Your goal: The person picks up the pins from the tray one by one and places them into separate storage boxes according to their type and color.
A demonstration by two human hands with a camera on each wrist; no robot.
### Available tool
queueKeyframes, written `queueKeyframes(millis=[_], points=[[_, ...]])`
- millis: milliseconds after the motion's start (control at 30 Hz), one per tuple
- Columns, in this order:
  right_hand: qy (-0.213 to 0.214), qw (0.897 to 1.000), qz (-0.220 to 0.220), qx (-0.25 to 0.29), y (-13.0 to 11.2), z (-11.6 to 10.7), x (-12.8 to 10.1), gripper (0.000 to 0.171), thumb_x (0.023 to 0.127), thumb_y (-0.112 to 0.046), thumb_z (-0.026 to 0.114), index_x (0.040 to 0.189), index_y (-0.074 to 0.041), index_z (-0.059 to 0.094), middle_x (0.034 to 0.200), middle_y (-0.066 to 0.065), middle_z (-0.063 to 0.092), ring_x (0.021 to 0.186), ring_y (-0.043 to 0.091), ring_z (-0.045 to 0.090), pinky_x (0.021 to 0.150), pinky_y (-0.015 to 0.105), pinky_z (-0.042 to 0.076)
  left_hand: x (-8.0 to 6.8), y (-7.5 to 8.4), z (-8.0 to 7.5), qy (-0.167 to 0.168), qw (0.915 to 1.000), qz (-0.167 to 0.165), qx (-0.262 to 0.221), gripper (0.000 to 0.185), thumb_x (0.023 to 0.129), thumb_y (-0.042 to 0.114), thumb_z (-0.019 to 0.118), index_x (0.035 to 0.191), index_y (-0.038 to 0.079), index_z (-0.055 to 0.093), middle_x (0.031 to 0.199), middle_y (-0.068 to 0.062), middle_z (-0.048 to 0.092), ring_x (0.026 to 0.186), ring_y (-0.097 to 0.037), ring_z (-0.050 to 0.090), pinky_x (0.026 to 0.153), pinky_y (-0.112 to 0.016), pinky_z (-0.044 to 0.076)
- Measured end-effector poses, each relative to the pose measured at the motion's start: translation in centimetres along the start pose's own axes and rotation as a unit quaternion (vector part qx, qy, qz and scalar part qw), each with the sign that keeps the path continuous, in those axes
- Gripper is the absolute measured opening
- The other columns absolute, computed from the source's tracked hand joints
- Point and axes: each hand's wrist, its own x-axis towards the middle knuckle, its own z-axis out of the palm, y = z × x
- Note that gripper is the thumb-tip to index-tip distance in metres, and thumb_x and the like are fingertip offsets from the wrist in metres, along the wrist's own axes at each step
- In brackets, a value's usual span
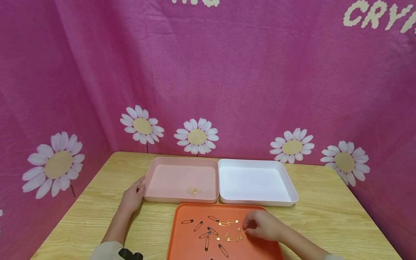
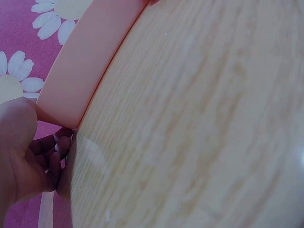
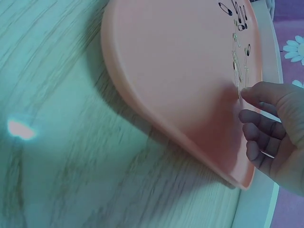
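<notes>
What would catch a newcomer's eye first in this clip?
Probably the orange tray at the table's near edge, strewn with black and gold safety pins, where the right hand reaches among the gold ones. Behind it sit a pink tray holding a few gold pins, its left edge touched by the left hand, and a white tray.

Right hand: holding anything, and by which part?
Cannot be told. The right hand has fingertips down among the gold safety pins on the orange tray; no pin is visibly lifted or pinched.
</notes>
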Motion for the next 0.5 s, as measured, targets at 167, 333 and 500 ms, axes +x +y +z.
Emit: queueKeyframes(millis=[167,333,500], points=[[-0.001,1.000,0.001,0.000,0.22,-0.04,-0.57,0.004,0.079,-0.013,0.070,0.079,-0.015,0.066,0.073,-0.015,0.060,0.067,-0.004,0.048,0.063,0.019,0.043,-0.01,0.00,0.02,0.000,1.0000,0.006,0.003,0.046,0.100,0.022,0.033,0.143,0.004,0.035,0.124,-0.032,0.053,0.120,-0.047,0.046,0.100,-0.056,0.036],[0.002,1.000,0.003,-0.003,0.40,0.16,-0.70,0.005,0.079,-0.014,0.070,0.078,-0.016,0.066,0.072,-0.017,0.057,0.066,-0.004,0.046,0.061,0.018,0.042,0.05,-0.02,-0.03,0.006,0.9999,0.011,0.004,0.046,0.100,0.020,0.034,0.142,0.003,0.036,0.124,-0.032,0.053,0.120,-0.048,0.046,0.101,-0.056,0.035],[0.003,1.000,0.006,-0.001,0.33,0.35,-0.72,0.006,0.079,-0.013,0.070,0.077,-0.016,0.065,0.070,-0.016,0.055,0.065,-0.004,0.045,0.060,0.018,0.040,0.04,-0.05,-0.04,-0.001,1.0000,0.003,0.005,0.046,0.100,0.021,0.034,0.143,0.004,0.035,0.128,-0.032,0.050,0.124,-0.048,0.043,0.102,-0.056,0.034]])
